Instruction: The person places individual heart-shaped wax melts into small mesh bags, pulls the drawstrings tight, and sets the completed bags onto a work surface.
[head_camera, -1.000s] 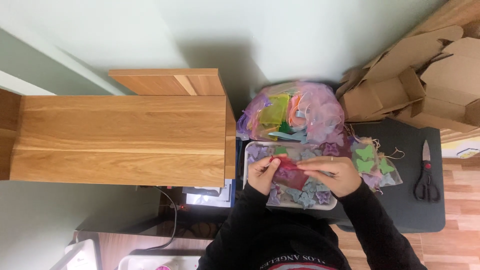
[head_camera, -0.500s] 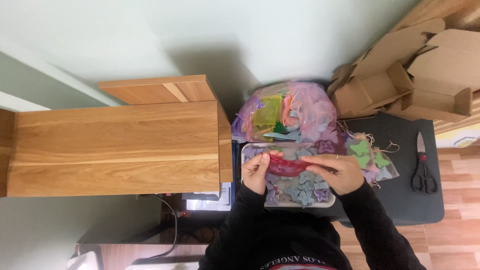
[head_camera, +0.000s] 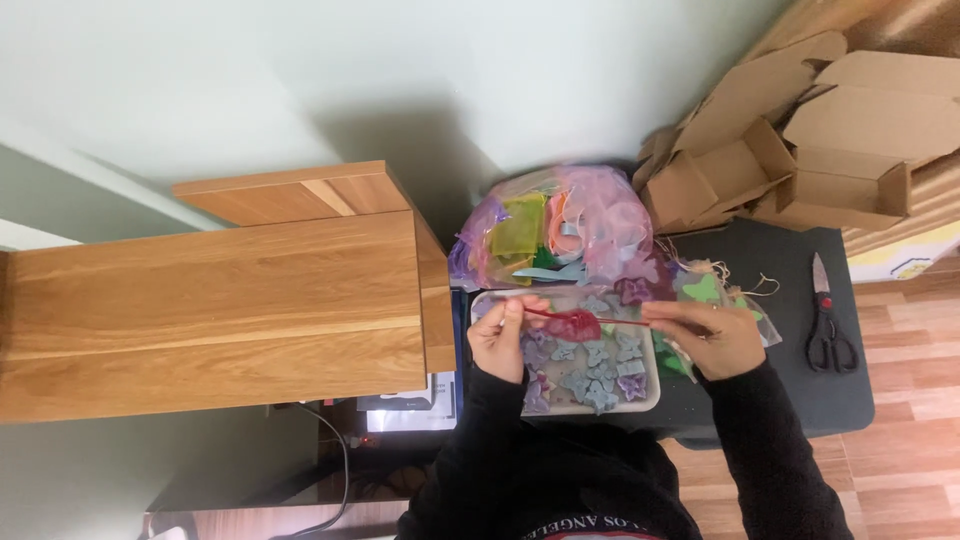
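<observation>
Red mesh, a small drawstring pouch (head_camera: 575, 324), hangs stretched between the 2 hands in the head view, just above a pale tray (head_camera: 652, 398) on the dark table (head_camera: 790, 400). The left hand (head_camera: 500, 340) is closed in a pinch on the cord at the pouch's left end, fingers curled tight around it. The right hand (head_camera: 708, 338) is likewise closed, gripping the thin cord that runs out from the pouch's right side; the cord is so fine here that exactly which fingers press it is hard to make out. The pouch sits roughly midway between the hands, nearer the left one, over the upper part of the tray.

Small lilac and grey-blue butterfly-shaped pieces (head_camera: 596, 368) lie scattered in the tray beneath it. Just beyond the tray is a heap of sheer bags (head_camera: 560, 235) in purple, yellow, orange and green. Green pieces (head_camera: 702, 290) sit near the right hand, by some twine. Black-handled scissors (head_camera: 826, 322) lie well apart at the table's right edge. Flattened and folded cardboard boxes (head_camera: 800, 130) are stacked at the far right corner, and a wooden cabinet (head_camera: 220, 310) stands beside the table on the left.
</observation>
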